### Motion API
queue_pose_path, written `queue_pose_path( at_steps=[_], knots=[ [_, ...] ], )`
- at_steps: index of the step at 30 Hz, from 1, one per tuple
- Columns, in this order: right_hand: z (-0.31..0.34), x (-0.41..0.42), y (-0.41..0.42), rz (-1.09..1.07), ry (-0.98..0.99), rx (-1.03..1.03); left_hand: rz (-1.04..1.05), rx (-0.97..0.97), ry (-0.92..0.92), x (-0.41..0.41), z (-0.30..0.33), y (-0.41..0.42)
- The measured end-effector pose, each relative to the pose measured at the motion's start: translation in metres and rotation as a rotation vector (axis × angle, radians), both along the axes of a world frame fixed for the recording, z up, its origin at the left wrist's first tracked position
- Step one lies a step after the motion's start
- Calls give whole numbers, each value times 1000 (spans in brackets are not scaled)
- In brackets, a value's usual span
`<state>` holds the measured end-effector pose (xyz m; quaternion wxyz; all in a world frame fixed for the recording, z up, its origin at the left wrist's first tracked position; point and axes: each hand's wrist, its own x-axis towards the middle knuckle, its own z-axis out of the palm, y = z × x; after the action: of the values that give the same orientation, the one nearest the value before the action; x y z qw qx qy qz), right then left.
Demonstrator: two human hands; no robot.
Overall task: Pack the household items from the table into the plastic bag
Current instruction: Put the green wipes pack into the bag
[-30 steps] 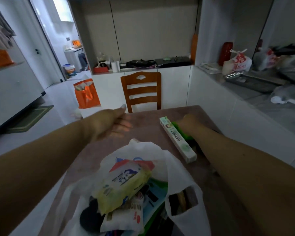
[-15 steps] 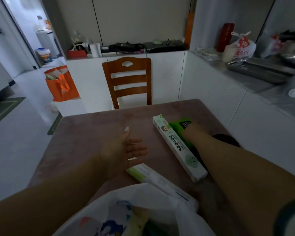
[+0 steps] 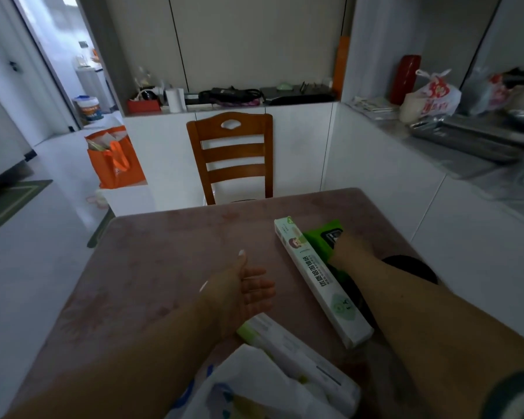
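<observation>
On the pink-brown table [image 3: 170, 252], a long white-and-green box [image 3: 321, 282] lies at an angle on the right side. Behind it is a green packet [image 3: 321, 237]; my right hand [image 3: 350, 247] rests on it with fingers curled over its far part. My left hand [image 3: 242, 282] hovers open, palm toward the right, over the table's middle. A second white box [image 3: 291, 349] lies below it, partly under the white plastic bag [image 3: 254, 385] at the bottom edge, which holds several items.
A wooden chair [image 3: 230, 158] stands at the table's far edge. A dark round object [image 3: 412, 267] lies under my right forearm. An orange bag [image 3: 115, 158] sits on the floor at left. A cluttered counter [image 3: 466, 140] runs along the right.
The view has tilted up and away from the bag. My left hand has dropped closer to the table. My right hand has stayed on the green packet.
</observation>
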<state>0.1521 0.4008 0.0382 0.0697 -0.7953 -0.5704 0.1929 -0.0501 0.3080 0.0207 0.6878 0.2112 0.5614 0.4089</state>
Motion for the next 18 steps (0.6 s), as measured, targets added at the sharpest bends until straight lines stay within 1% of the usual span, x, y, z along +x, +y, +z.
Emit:
queue_pose_path(
  at_steps=[2,5,7,8,9,10,12,13,14,15,16,17,18],
  knots=[
    [6,-2,-6,4,-12,71,21,-25,5,1,-3,1],
    [22,0,-6,-41,30,331,25,-28,-17,3,0,4],
    [29,-8,-9,8,61,421,3,10,-59,5,6,8],
    [30,-15,-16,73,108,449,-10,32,-80,7,9,11],
    [30,-24,-25,164,190,435,-22,53,-94,11,13,13],
    [26,-35,-35,266,294,376,-32,73,-118,15,16,14],
    [24,-50,-57,469,486,169,-4,120,-169,23,19,14],
    [24,-48,-60,518,542,102,35,133,-167,25,18,13],
    [27,-39,-58,493,577,110,72,134,-144,24,17,10],
    [31,-24,-54,411,556,150,89,130,-122,23,15,7],
    [35,-3,-48,274,439,179,86,129,-118,20,15,4],
    [35,20,-43,117,216,166,71,126,-123,18,15,1],
    [34,40,-45,-34,4,68,47,120,-135,17,18,-2]
  ],
)
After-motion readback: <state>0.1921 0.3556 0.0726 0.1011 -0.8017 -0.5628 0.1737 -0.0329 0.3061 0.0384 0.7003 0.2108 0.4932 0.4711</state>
